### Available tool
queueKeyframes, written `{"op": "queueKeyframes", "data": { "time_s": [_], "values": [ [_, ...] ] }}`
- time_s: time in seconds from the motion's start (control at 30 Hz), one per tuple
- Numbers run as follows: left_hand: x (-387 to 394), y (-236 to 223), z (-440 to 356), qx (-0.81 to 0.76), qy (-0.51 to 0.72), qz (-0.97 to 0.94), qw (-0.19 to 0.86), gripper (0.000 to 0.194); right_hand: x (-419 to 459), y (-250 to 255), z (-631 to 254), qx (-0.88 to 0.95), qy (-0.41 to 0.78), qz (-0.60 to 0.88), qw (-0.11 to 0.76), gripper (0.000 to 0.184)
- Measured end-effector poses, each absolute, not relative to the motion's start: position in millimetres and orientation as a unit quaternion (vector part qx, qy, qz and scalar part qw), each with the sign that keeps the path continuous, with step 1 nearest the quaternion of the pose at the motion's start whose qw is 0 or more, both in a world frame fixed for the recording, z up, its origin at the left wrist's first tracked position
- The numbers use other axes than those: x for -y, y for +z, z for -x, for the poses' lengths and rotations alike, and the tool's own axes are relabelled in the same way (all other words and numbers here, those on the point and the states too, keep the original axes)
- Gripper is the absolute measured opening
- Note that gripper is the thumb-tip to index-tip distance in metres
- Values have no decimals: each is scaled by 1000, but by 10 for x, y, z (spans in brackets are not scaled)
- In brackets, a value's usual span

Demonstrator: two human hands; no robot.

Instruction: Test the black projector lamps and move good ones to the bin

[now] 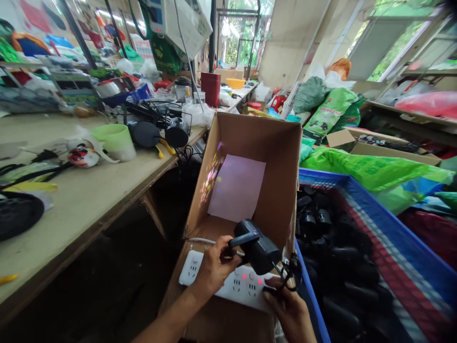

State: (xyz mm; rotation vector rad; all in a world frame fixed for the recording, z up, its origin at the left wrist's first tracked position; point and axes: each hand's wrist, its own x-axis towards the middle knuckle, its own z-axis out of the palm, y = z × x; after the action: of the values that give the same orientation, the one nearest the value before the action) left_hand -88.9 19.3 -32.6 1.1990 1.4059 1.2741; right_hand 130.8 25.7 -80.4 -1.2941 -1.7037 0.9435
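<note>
My left hand (216, 264) is closed on the bracket of a black projector lamp (262, 250), which is tilted above a white power strip (228, 286). Small red lights glow on the strip. At the strip's right end, my right hand (287, 307) has its fingers closed around a black plug (268, 289), partly hidden by the fingers. A bundled black cord (291, 272) hangs between the lamp and this hand. Beyond them an open cardboard box (259, 128) lies on its side with a white paper sheet (237, 186) inside. Colourful light spots (210, 178) fall on its left wall.
To the right stands a blue crate (378, 197) filled with black lamp housings (332, 257). A worktable (82, 200) on the left carries a green cup (116, 142), cables and tools. Green bags (367, 174) and an open carton (389, 147) lie behind the crate.
</note>
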Motion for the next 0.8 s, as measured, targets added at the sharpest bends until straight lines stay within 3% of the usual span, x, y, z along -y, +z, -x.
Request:
{"op": "queueKeyframes", "data": {
  "time_s": [0.2,0.43,0.53,0.73,0.8],
  "values": [
    [-163,-273,879,-538,497,-527,430,26,-260,-885,-1404,707,354,508,341,14],
    [-119,-268,801,-535,486,-566,397,29,-243,-579,-1327,624,435,511,400,19],
    [-121,-267,791,-544,486,-602,326,29,-191,-606,-1364,591,471,522,396,21],
    [-33,-192,728,-485,457,-729,155,25,-17,-614,-1432,504,497,563,427,68],
    [20,-170,671,-453,425,-779,88,27,23,-563,-1395,512,493,539,453,74]
  ]
}}
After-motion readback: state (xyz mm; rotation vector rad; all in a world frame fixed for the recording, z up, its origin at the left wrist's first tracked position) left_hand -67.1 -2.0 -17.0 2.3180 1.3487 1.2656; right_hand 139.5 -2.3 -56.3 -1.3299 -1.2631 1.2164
